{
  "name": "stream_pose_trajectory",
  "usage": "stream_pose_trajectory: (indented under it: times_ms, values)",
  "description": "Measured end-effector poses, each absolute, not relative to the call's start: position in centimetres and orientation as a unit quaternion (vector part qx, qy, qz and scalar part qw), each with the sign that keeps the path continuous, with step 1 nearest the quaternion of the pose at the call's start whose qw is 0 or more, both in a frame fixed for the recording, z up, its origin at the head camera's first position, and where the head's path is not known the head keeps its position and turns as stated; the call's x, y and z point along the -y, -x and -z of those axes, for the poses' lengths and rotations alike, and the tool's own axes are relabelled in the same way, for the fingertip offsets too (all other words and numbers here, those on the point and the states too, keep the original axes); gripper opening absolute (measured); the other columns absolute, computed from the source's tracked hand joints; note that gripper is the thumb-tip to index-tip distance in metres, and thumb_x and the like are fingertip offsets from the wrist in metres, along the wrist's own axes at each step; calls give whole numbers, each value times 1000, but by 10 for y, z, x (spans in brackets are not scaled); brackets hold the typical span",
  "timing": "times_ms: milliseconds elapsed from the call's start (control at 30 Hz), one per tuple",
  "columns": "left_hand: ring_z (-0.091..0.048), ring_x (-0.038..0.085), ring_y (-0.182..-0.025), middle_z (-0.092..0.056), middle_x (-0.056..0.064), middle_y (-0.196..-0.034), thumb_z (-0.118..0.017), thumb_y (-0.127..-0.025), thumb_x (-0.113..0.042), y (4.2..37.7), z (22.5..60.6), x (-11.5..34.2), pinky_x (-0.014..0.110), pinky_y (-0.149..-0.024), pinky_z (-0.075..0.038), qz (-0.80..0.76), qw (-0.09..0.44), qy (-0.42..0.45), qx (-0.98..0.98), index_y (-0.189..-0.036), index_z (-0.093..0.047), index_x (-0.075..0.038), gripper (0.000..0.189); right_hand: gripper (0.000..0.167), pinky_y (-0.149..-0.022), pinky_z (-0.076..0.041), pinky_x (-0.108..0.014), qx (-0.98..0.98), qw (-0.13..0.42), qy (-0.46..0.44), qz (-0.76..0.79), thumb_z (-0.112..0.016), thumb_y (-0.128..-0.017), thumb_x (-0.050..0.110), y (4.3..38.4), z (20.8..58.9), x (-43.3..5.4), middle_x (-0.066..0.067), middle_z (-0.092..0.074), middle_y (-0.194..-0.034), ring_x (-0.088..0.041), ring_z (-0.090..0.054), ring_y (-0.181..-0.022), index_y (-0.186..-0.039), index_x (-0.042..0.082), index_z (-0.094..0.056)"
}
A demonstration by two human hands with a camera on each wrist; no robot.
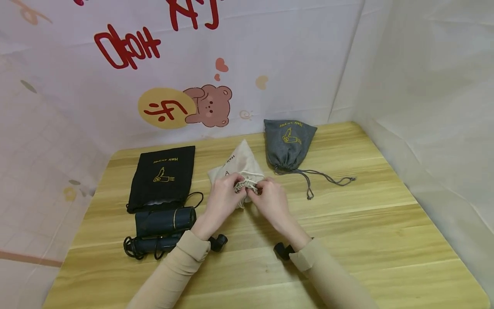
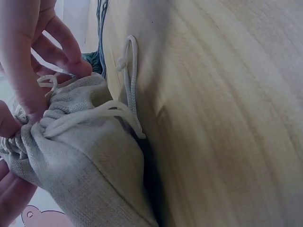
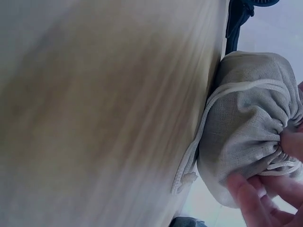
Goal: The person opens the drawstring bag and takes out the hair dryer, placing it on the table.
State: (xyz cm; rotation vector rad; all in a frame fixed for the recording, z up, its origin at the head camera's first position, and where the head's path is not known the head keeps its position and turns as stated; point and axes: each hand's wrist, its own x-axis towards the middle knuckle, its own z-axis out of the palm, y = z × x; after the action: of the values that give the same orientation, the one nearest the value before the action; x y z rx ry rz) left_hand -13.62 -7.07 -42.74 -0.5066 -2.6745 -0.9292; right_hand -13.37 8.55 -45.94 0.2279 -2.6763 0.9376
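A beige linen drawstring pouch (image 1: 242, 159) with "Hair" lettering lies in the middle of the wooden table. My left hand (image 1: 225, 194) pinches its gathered mouth from the left, and my right hand (image 1: 270, 198) pinches it from the right, with fingertips almost meeting. In the left wrist view the pouch (image 2: 99, 165) shows bunched folds under the fingers, and a white cord loop (image 2: 131, 78) hangs out. From the right wrist, a white cord (image 3: 203, 118) runs along the pouch's side down to a knot. What the pouch contains is hidden.
To the left lies a black pouch (image 1: 160, 176) printed with a hair dryer. In front of it is a dark blue hair dryer (image 1: 166, 221) with a coiled cable (image 1: 135, 249), partly behind my left forearm. A grey drawstring pouch (image 1: 288, 143) lies at the back right, its cords (image 1: 328, 177) trailing rightward.
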Motion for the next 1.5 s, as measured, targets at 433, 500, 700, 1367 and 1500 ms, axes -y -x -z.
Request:
stream_pose_trajectory:
  times_ms: [433, 500, 700, 1367, 1500]
  values:
    - [-74, 26, -92, -77, 11, -98, -82, -86, 1, 135, 429, 70, 40, -80, -62, 297, 92, 169, 935, -97, -69, -6, 19, 25, -61, -52, -38, 935, 126, -102, -315, -79, -89, 14, 135, 460, -82, -9, -74, -83, -25, -67, -70, -66, 10, -69]
    - [-73, 26, -90, -77, 11, -97, -82, -85, 2, 134, 429, 69, 40, -78, -61, 293, 95, 167, 937, -98, -69, -6, 19, 27, -60, -50, -36, 935, 123, -103, -317, -79, -90, 14, 135, 460, -82, -9, -73, -82, -23, -64, -69, -65, 10, -67]
    - [-72, 24, -87, -76, 10, -96, -77, -86, 3, 132, 434, 68, 37, -75, -60, 304, 115, 174, 930, -98, -70, -8, 18, 33, -57, -41, -28, 941, 103, -90, -309, -82, -88, 18, 133, 457, -84, -5, -67, -76, -17, -55, -65, -62, 13, -62]
    - [-77, 27, -94, -78, 14, -101, -75, -86, 3, 132, 433, 77, 40, -80, -63, 319, 161, 156, 921, -104, -74, -5, 20, 28, -58, -44, -29, 944, 87, -89, -305, -83, -84, 16, 129, 455, -85, -4, -71, -76, -16, -57, -64, -61, 13, -67]
    - [-76, 28, -91, -78, 14, -100, -75, -85, 3, 133, 431, 78, 40, -78, -63, 313, 167, 153, 922, -103, -75, -5, 20, 28, -58, -44, -30, 946, 90, -98, -296, -83, -84, 17, 128, 454, -86, -4, -71, -76, -16, -56, -64, -62, 13, -67]
